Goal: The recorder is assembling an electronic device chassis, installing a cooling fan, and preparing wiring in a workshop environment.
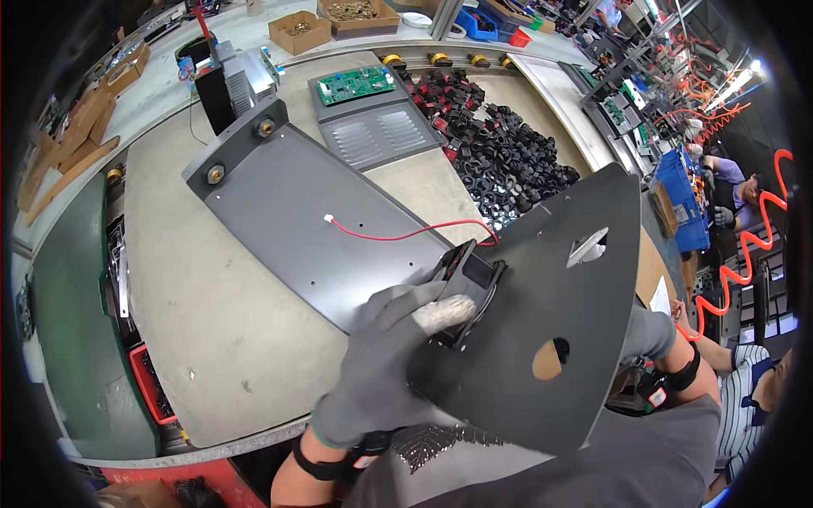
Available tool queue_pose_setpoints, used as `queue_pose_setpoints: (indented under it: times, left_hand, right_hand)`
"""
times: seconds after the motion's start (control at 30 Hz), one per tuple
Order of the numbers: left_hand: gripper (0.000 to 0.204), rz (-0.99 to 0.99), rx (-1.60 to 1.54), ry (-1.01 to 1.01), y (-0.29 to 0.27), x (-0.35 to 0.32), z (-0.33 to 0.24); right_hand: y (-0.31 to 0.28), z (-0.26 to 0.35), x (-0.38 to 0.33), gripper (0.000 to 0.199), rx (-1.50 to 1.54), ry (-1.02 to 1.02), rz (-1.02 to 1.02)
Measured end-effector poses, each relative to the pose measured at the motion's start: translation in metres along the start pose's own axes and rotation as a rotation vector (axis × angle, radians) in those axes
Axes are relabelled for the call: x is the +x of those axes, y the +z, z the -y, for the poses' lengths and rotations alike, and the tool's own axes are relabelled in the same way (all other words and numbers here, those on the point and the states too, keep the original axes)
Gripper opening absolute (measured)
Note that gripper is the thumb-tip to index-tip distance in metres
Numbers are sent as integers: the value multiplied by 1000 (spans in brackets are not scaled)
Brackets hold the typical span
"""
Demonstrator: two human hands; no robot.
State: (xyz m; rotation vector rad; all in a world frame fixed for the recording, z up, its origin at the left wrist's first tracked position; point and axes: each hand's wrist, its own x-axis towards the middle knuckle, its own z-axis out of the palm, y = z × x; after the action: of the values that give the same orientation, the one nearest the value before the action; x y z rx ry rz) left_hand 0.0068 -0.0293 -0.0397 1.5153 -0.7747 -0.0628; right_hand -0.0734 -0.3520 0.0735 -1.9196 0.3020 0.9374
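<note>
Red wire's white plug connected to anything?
No, the white plug at the end of the red wire sits bare over the grey panel, with nothing joined to it.

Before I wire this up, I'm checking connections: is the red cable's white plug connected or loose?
Loose. The white plug ends the red cable with no socket around it; behind it shows only the grey metal panel.

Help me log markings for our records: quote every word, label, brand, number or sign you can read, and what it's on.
None can be read.
Left wrist label: too small to read.
Right wrist label: too small to read.
Green circuit board: any print too small.
Dark grey panel: no visible text.
</note>
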Motion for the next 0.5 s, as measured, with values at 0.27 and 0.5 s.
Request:
queue_pose_setpoints:
  times: [0.27,0.5]
  left_hand:
    - [32,-228,375,195,30,2,0]
    - [47,-233,238,118,30,-4,-3]
  right_hand:
    - [3,3,-5,30,156,85,53]
    - [4,-11,-5,33,102,-5,70]
